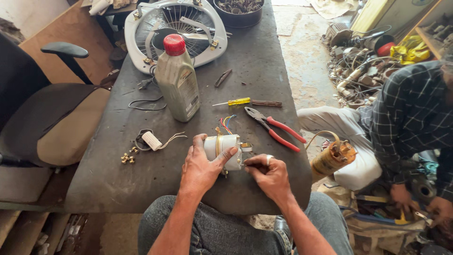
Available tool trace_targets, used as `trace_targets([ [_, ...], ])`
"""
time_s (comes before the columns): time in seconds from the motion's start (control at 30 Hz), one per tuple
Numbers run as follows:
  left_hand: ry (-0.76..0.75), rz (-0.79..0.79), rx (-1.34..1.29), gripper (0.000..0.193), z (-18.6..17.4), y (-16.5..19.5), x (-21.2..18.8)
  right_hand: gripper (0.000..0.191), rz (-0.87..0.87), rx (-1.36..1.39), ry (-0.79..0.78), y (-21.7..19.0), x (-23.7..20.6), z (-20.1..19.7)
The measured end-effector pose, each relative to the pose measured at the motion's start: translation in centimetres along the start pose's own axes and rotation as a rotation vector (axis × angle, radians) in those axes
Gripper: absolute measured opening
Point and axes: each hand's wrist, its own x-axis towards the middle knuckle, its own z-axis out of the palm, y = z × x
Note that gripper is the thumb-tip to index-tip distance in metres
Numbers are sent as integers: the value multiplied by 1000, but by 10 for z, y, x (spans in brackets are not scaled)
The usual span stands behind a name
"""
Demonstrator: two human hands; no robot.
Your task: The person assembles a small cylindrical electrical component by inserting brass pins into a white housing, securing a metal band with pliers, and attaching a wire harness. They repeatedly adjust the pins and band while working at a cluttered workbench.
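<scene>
My left hand grips a small silver cylindrical motor lying on its side on the dark worktable. Coloured wires stick out of the motor's far end. My right hand, a ring on one finger, has its fingers pinched together against the motor's right end, on something too small to make out. Red-handled pliers and a yellow-handled screwdriver lie just beyond the motor.
A grey oil bottle with a red cap stands mid-table before a white fan housing. A capacitor with wires and brass screws lie left. An office chair stands left. A person in a checked shirt sits right among scrap parts.
</scene>
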Motion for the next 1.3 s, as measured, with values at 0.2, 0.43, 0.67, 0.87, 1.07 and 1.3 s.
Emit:
trace_targets([
  [0.2,70,51,48,98,-9,0,-4,12,-286,-601,186,-25,6,-2],
  [0.43,531,180,139,36,-115,-16,56,19,-227,-499,143,-35,12,-9],
  [0.67,57,-140,541,32,-155,-32,122,14,-325,-483,246,-22,5,-8],
  [0.87,82,101,567,23,-146,-33,115,13,-306,-469,245,-19,4,-8],
  [1.07,313,730,484,13,-140,-36,95,12,-336,-447,240,-24,3,-10],
  [1.3,233,1300,313,26,-97,21,41,11,-325,-446,250,-22,2,-15],
])
